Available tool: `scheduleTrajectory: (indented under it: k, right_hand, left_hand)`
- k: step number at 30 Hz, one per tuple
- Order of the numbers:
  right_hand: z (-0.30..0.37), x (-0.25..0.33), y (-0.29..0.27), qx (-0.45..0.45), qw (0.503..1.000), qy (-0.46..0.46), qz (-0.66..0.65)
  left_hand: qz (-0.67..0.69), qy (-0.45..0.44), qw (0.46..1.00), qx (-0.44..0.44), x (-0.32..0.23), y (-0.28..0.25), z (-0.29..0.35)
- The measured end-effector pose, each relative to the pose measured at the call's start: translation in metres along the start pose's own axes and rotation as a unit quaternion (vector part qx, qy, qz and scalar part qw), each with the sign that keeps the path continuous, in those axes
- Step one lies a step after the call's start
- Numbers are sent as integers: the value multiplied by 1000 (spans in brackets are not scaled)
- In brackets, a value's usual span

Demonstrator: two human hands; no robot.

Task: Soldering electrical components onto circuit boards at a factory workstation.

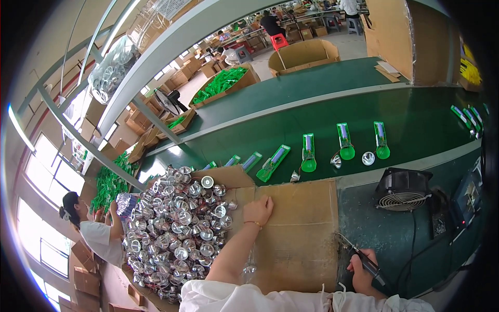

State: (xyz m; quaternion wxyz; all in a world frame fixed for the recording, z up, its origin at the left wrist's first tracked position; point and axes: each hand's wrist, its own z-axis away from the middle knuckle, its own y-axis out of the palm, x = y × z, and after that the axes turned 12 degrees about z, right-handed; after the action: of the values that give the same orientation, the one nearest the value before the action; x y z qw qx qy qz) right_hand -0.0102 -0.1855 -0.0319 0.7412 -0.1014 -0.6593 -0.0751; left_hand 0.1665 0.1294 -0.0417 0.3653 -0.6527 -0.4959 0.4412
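My right hand point(364, 268) is wrapped round the dark handle of a soldering iron point(370, 266). The iron's thin metal tip points up and left, over the right edge of a brown cardboard sheet point(296, 223). On the left part of that sheet, my left hand point(258, 209) is curled closed, back upward; whatever its fingers hold is hidden. Beside my left forearm rises a big heap of shiny silver reflector cups point(179, 234) with thin wires. Beyond the sheet stand green lamp housings point(308, 153) with bluish cells, some with a loose reflector cup point(368, 158) alongside.
A black fan point(403, 188) with a wire guard stands on the right, near a bench device point(467, 195) with a red light. Cables hang beside them. A co-worker point(99, 229) is at the far left by green parts point(112, 179). Cardboard boxes point(304, 56) line the back shelf.
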Motion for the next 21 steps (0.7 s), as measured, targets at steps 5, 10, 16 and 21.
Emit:
scheduleTrajectory:
  k: [5,10,16,21]
  right_hand:
    - [1,-3,0,5,1000,13,-3]
    - [0,-5,0,5,1000,6,-18]
    - [1,-5,0,1,1000,1,-12]
    - [1,-9,-1,-4,1000,0,-16]
  left_hand:
    - [-10,-5,1000,4,1,-1,1]
    - [-10,-9,1000,4,-2,-4,0]
    - [-9,-5,1000,-1,-1,-4,2]
    - [9,2,1000,-4,-1,-3,1]
